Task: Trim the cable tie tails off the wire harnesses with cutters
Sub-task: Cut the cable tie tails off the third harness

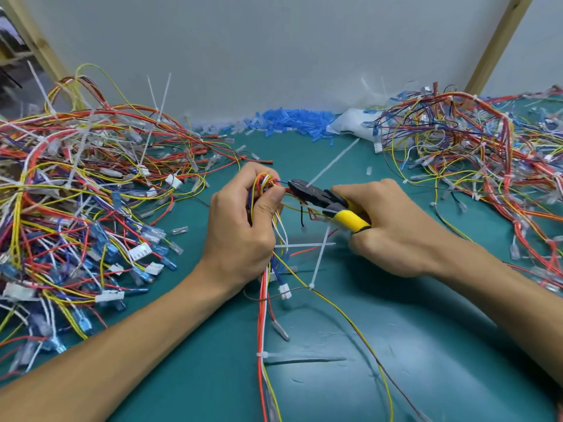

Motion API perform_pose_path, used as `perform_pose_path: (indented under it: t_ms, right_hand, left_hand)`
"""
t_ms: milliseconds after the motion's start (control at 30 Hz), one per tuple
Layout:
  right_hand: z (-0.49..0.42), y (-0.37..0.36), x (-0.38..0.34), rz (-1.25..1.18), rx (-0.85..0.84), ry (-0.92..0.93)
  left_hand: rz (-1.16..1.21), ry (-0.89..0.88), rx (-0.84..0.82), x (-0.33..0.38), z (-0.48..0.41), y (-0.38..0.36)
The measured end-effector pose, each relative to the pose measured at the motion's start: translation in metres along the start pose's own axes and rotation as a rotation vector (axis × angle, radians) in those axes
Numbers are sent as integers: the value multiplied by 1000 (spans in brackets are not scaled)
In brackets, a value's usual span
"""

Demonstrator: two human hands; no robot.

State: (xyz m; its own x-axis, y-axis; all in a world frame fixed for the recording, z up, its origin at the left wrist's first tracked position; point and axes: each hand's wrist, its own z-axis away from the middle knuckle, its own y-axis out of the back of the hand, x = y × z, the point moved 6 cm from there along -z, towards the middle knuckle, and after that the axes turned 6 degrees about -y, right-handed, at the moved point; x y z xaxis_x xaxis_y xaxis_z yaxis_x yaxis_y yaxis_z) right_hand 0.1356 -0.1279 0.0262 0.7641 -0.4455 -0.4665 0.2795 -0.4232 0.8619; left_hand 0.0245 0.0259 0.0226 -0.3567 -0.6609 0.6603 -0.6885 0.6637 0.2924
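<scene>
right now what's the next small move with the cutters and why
Probably squeeze the yellow-handled black cutters in the right hand shut: their tips sit at the base of the long white plastic cable tie tail, and the left hand grips the multicoloured wire harness.

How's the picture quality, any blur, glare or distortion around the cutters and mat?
Head view: cutters, left hand and right hand sharp; left wire pile smeared near the edge; soft sheen, faint shadows on green mat; wide-angle lens tilts the wooden post.

Cutter handles point(350, 220) partly hidden in right hand point(396, 229).
</scene>
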Motion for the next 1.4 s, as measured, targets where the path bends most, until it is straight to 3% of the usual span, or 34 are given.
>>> perform_pose_path:
  t_ms: [300,500,833,1200,1400]
  right_hand:
    - [0,-4,-2,-27,-5,-30]
    - [-2,2,0,94,18,-12]
    - [-1,-4,0,-78,-35,-12]
    - [0,5,1,16,73,11]
    - [-1,-7,1,-123,-8,-53]
  left_hand:
    - [9,42,-2,-2,0,1]
    - [2,55,-14,-5,-1,2]
    - [-10,45,-41,-5,-1,-1]
    - [-26,56,-27,-1,-3,0]
    - [-29,55,-38,-3,-2,0]
